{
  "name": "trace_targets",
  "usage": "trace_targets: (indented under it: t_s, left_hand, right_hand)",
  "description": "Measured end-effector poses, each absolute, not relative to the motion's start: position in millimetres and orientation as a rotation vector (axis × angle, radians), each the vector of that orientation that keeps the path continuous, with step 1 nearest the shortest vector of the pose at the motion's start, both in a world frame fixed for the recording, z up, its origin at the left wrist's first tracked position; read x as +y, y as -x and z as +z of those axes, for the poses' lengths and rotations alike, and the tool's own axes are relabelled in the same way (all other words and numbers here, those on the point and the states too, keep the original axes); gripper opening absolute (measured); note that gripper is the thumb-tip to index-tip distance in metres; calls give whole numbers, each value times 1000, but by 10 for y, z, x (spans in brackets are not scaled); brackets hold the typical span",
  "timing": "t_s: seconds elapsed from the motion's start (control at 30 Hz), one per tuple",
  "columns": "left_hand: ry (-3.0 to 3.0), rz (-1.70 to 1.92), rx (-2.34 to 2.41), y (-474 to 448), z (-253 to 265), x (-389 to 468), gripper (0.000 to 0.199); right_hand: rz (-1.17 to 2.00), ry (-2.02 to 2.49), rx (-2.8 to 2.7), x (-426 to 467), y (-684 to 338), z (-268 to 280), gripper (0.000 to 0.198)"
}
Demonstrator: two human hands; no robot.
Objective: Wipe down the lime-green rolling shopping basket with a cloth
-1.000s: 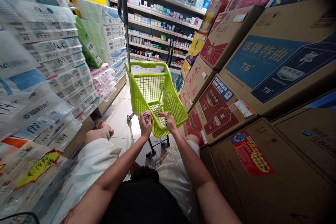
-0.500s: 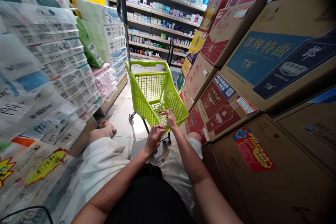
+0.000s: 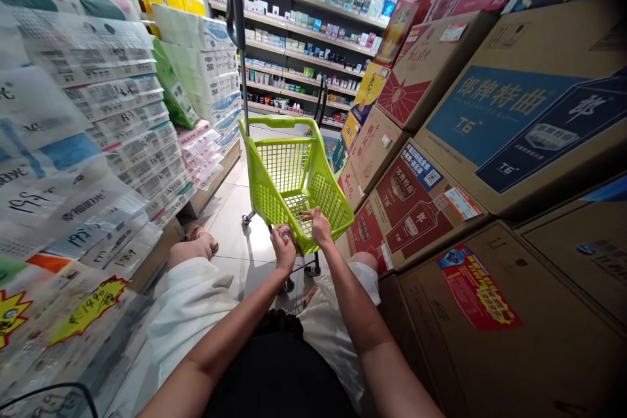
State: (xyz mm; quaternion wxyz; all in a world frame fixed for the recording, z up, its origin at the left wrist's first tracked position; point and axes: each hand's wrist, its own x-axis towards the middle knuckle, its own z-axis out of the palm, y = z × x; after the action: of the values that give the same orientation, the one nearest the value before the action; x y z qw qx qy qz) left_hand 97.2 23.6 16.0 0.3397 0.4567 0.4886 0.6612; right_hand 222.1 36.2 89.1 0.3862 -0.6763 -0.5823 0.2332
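A lime-green shopping cart (image 3: 268,201) with a latticed basket stands in front of my knees. My left hand (image 3: 284,247) is closed at the near left edge of the basket, its fingers curled; whether anything is in them cannot be made out. To its right, over the basket's near end, my right hand (image 3: 321,228) has its thumb up and fingers stretched apart, with nothing visible in it. Whether either hand touches the rim is unclear. A tall grey pole (image 3: 240,46) rises from the cart's left side.
Plastic-wrapped paper packs (image 3: 117,111) are stacked along the left. Large cardboard boxes (image 3: 455,274) tower close on the right. Shelves (image 3: 304,32) of small goods close off the far end. Pale tiled floor (image 3: 230,235) shows between the stacks.
My left hand has shifted slightly left and up, away from my right hand, its fingers still curled. My right hand stays almost in place. The view has tilted a little.
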Motion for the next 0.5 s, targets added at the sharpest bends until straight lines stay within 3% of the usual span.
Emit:
trace_targets:
  t_s: [0.13, 0.37, 0.5]
  left_hand:
    - [-1432, 1892, 1147, -1033, 529, 386, 32]
    - [-1121, 1780, 1414, -1012, -18, 272, 31]
    - [-1171, 1853, 1346, -977, 110, 452, 29]
  right_hand:
    - [570, 1740, -1503, 352, -2205, 897, 95]
    - [514, 1760, -1529, 338, -2155, 868, 84]
    - [493, 1791, -1607, 327, -2149, 898, 82]
